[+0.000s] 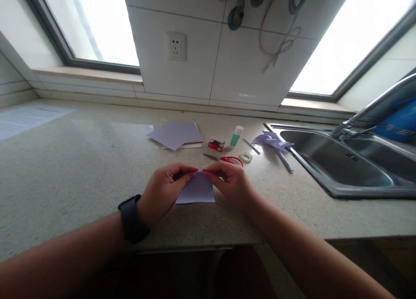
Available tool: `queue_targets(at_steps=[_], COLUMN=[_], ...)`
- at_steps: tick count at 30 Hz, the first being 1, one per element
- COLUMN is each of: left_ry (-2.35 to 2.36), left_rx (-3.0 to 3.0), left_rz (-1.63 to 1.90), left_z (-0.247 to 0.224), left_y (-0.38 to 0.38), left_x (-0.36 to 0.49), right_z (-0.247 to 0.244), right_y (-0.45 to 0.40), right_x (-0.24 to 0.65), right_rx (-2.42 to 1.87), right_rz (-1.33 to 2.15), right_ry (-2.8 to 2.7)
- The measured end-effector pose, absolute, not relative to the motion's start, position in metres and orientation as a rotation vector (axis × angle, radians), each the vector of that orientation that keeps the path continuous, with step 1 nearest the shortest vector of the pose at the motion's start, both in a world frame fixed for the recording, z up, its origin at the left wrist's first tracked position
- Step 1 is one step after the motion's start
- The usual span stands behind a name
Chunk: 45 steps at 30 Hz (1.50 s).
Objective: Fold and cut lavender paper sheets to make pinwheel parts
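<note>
A small sheet of purple paper (198, 191) is between my hands near the front of the counter. My left hand (167, 188), with a dark watch on its wrist, pinches the paper's top edge between thumb and fingers. Close beside it, my right hand (229, 180) pinches the same edge a little further right. Just beyond my right hand lie red-handled scissors (232, 160), their blades pointing left. A roll of clear tape (245, 157) is next to the handles. Behind them are a small red and black box (216, 143) and an upright glue stick (236, 135).
A stack of purple paper (173, 134) lies toward the back. A pale green stick (251, 146) and a purple paper pinwheel shape (273, 141) on a silvery rod sit right, by the steel sink (338, 160). Printed sheets (32, 117) lie far left.
</note>
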<state>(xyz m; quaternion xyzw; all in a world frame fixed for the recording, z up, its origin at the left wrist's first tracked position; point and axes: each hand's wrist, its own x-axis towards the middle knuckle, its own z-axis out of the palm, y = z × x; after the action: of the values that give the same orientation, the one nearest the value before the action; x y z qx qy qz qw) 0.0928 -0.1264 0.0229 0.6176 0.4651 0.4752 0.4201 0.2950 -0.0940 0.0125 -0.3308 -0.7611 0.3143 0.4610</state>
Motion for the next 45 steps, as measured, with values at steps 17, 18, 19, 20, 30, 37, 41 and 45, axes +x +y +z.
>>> queue_targets(at_steps=[17,18,19,20,30,37,41,45], left_ry=[1.138,1.135,1.131,1.128,1.131,1.188,1.205,1.182], left_rx=[1.441,1.457,1.466,1.467,1.369,1.407,1.472,1.438], left_rz=[1.138,1.146,1.153,1.155,1.088,1.14,1.176,1.201], left_z=[0.0239,0.0241,0.0242,0.0242,0.0231,0.0278,0.0303,0.0301], left_y=[-0.1242,-0.1246,-0.1248,-0.1248,-0.122,-0.1261,-0.1284,-0.1282], left_x=[0.0935,0.0933,0.0932,0.0932,0.0915,0.093,0.0946,0.0955], right_z=[0.0132,0.0132,0.0132,0.0132,0.0144,0.0153,0.0166,0.0139], right_y=[-0.0916,-0.0916,-0.0916,-0.0917,-0.0895,-0.0933,-0.0941,-0.093], right_x=[0.293,0.2926,0.2924,0.2923,0.2938,0.2919,0.2911,0.2923], right_rx=[-0.915,-0.915,-0.901,-0.879,-0.705,-0.879,-0.879,-0.815], right_rz=[0.861,0.876,0.879,0.875,0.63,0.847,0.885,0.85], right_ry=[-1.84,-1.848,-1.854,-1.855,-1.929,-1.811,-1.821,-1.815])
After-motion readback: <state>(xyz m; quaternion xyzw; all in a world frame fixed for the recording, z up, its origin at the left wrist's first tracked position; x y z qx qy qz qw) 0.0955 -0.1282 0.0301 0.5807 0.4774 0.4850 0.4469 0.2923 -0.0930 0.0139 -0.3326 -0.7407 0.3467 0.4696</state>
